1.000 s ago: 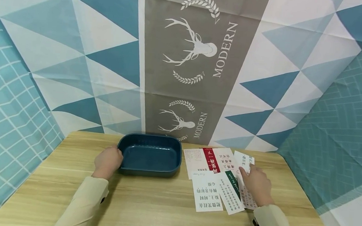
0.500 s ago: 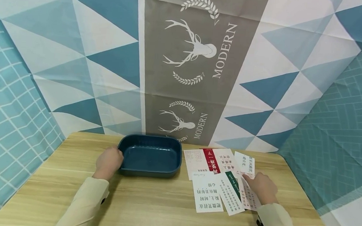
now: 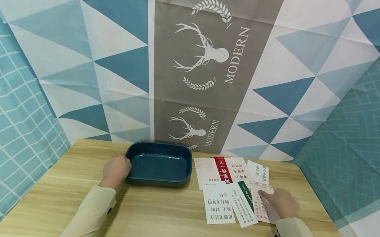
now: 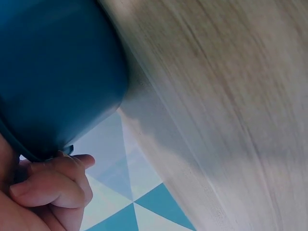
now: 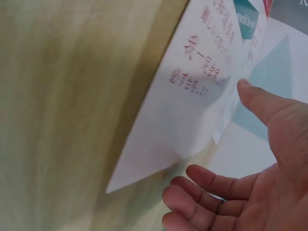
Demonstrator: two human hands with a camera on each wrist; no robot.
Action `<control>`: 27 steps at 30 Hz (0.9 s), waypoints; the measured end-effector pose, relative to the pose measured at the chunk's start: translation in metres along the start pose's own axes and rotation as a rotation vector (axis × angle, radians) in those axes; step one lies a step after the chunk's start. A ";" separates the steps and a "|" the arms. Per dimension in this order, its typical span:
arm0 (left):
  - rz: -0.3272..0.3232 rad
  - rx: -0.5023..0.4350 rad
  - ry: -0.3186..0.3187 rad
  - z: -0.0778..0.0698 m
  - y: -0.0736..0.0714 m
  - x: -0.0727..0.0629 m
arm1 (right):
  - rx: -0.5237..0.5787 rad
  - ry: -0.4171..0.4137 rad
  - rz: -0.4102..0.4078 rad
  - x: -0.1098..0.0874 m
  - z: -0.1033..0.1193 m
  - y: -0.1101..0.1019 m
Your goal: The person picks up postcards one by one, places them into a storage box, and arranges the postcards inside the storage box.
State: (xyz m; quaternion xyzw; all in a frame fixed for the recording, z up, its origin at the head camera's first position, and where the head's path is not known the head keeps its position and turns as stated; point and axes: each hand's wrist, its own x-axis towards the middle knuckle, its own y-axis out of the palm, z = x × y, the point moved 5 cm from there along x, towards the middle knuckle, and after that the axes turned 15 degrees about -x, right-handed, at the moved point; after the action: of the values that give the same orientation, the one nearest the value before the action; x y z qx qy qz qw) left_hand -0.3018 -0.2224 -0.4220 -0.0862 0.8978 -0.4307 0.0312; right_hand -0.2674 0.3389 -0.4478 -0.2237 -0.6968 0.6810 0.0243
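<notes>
At the back of the table, a dark blue rectangular dish (image 3: 158,183) stands upright. My left hand (image 3: 116,171) holds its left end; in the left wrist view the fingers (image 4: 67,185) curl at its rim. To the right lie several overlapping printed cards. My right hand (image 3: 282,203) hovers by a white card with reddish writing (image 3: 263,207), its thumb over the card's upper part. In the right wrist view the thumb and fingers are spread apart, with nothing between them, beside that card (image 5: 159,130).
A card with a red band (image 3: 206,170) lies near the dish, a dark-lettered card (image 3: 218,207) below it, a green-edged card (image 3: 245,212) beside that, and another white card (image 3: 257,169) farther back. Patterned cloth (image 3: 191,97) rises behind the wooden table (image 3: 157,218).
My right hand has drawn back to the right and toward me, uncovering more of the reddish-written card. My left hand stays on the dish. The head view has shifted slightly.
</notes>
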 end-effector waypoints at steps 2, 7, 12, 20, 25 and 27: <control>0.000 -0.003 -0.004 0.000 0.000 0.000 | 0.011 0.000 0.012 0.001 0.000 0.002; -0.004 -0.006 0.000 0.000 0.001 0.000 | 0.021 0.008 0.022 0.003 -0.001 0.004; -0.017 -0.014 0.004 -0.003 0.000 0.000 | 0.021 0.005 0.031 0.004 -0.002 0.004; -0.007 -0.012 -0.004 -0.003 0.000 0.001 | 0.045 0.001 0.050 0.007 0.002 0.006; -0.013 -0.006 -0.003 -0.001 0.001 0.000 | 0.059 -0.002 0.053 0.007 0.004 0.007; -0.011 -0.005 -0.006 -0.001 0.001 0.000 | 0.067 -0.009 0.056 0.007 0.004 0.007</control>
State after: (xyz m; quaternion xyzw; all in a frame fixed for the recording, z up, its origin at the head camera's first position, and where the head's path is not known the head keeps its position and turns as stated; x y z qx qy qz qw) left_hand -0.3019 -0.2213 -0.4219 -0.0926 0.8983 -0.4283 0.0310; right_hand -0.2727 0.3375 -0.4567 -0.2391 -0.6671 0.7055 0.0095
